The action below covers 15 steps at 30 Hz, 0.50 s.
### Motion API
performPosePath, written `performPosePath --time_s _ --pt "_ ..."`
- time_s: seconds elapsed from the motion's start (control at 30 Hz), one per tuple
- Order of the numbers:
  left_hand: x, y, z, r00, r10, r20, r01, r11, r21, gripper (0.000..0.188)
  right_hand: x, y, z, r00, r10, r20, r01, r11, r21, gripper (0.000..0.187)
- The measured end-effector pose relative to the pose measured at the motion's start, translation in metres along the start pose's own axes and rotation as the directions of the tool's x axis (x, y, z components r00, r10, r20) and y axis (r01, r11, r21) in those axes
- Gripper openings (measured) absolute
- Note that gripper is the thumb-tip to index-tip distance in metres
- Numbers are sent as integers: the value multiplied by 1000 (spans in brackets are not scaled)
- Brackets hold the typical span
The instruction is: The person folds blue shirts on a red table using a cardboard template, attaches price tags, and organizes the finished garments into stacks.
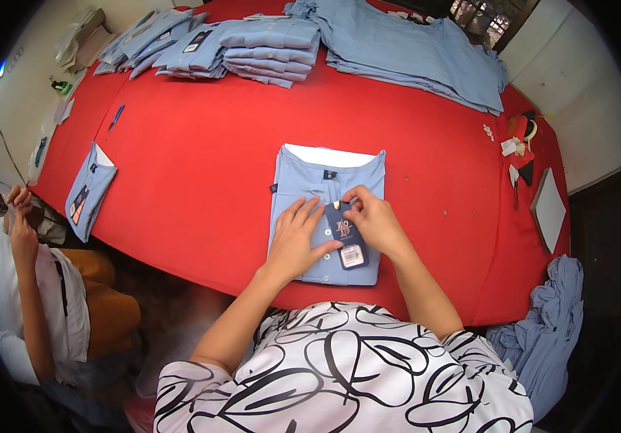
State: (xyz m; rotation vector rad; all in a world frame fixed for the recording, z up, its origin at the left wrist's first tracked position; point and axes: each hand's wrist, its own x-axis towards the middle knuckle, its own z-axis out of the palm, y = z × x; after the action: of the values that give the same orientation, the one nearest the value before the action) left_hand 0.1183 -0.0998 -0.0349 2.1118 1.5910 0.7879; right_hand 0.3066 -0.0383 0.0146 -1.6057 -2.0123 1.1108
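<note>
In front of me a folded light-blue shirt (303, 189) lies on a red-covered table, a white sheet (332, 155) showing at its neck edge. On its button front rests a dark navy hang tag (344, 229) with a white barcode label. My left hand (297, 238) lies flat on the shirt with fingers stretched out, its thumb reaching to the tag's left edge. At the top of the tag, the fingers of my right hand (370, 216) are pinched together on it. Part of the tag's upper right corner is hidden by that hand.
Stacks of folded blue shirts (271, 54) and flat blue garments (411, 58) line the table's (202, 159) far side. Another tagged shirt (90, 191) lies at the left edge, near a person (29, 289) and a blue pen (117, 117). A white board (547, 209) sits right, above hanging garments (549, 332).
</note>
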Motion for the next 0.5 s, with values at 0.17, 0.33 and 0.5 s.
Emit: performPosePath --time_s 0.17,0.33,0.5 --pt "17 -8 -20 950 -294 101 302 794 -527 58 5 2 -2 994 81 68 -105 823 558 18" --pt "20 -3 -22 986 -146 77 159 964 -212 62 3 0 5 992 -53 -116 68 989 129 16" --pt "9 11 -2 998 0 -61 -2 999 -37 68 21 41 -20 891 -254 -376 194 963 -190 15"
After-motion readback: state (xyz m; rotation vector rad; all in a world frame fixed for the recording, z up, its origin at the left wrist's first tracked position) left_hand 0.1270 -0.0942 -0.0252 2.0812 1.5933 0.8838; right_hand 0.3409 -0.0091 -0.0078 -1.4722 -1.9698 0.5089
